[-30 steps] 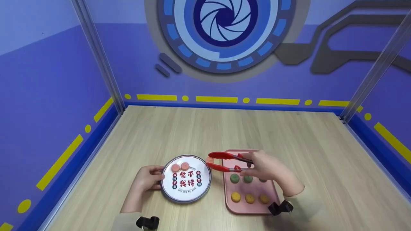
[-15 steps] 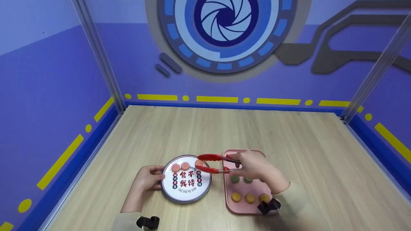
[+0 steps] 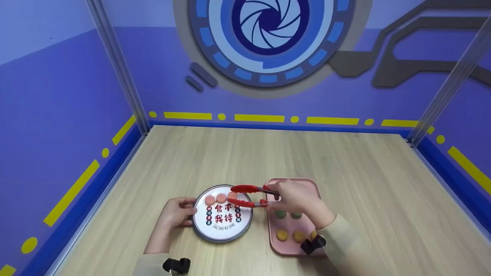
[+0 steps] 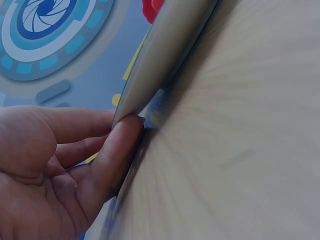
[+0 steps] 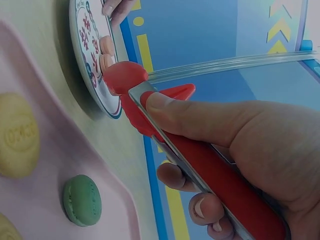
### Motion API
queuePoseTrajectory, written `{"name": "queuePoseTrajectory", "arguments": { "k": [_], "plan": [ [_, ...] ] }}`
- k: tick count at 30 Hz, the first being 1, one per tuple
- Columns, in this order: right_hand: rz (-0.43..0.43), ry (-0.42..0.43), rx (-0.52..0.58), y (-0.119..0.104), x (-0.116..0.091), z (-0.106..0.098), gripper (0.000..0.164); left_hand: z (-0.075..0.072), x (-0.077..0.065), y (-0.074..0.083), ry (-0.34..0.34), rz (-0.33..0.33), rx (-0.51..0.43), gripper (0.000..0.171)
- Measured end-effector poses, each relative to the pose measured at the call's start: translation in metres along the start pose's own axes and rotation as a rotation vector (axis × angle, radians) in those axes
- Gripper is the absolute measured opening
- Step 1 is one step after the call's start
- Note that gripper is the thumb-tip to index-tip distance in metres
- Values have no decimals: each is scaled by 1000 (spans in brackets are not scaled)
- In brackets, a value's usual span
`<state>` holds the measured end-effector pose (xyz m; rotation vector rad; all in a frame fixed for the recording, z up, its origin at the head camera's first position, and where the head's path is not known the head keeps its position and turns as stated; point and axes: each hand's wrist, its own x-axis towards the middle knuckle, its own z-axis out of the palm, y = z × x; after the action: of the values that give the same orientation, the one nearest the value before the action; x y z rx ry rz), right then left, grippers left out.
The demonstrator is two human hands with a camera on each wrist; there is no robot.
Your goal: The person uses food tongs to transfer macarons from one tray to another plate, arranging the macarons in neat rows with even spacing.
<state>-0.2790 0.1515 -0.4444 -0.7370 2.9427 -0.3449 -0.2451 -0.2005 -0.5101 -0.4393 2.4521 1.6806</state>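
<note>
My left hand [image 3: 176, 212] pinches the left rim of a round white plate [image 3: 220, 233] with red lettering; in the left wrist view the thumb and fingers [image 4: 125, 135] meet at its edge. My right hand [image 3: 299, 197] grips metal tongs with red tips [image 3: 246, 188], held over the plate's upper right. Two pink macarons [image 3: 215, 199] lie side by side near the plate's far rim. A third pink macaron [image 3: 232, 195] is between the tong tips, beside them in line. Whether the tips still squeeze it, I cannot tell.
Right of the plate lies a pink tray [image 3: 287, 224], partly under my right hand and forearm. Green macarons [image 3: 280, 214] and yellow ones [image 3: 282, 235] sit on it in rows. Blue wall panels [image 3: 261, 105] border the wooden table [image 3: 215, 153] behind and at both sides.
My right hand has moved left with the tongs, bringing the third pink macaron from beyond the plate's right rim to beside the other two. My left hand and the plate stay put.
</note>
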Motion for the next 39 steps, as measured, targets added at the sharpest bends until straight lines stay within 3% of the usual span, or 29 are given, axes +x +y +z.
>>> {"name": "queuePoseTrajectory", "arguments": {
  "k": [31,39],
  "plan": [
    [-10,7,9,-2,2,6,44,0,0,0,-7,23,13,39],
    [-12,6,30,2,-4,3,35,0,1,0,3,11,9,39]
  ]
}}
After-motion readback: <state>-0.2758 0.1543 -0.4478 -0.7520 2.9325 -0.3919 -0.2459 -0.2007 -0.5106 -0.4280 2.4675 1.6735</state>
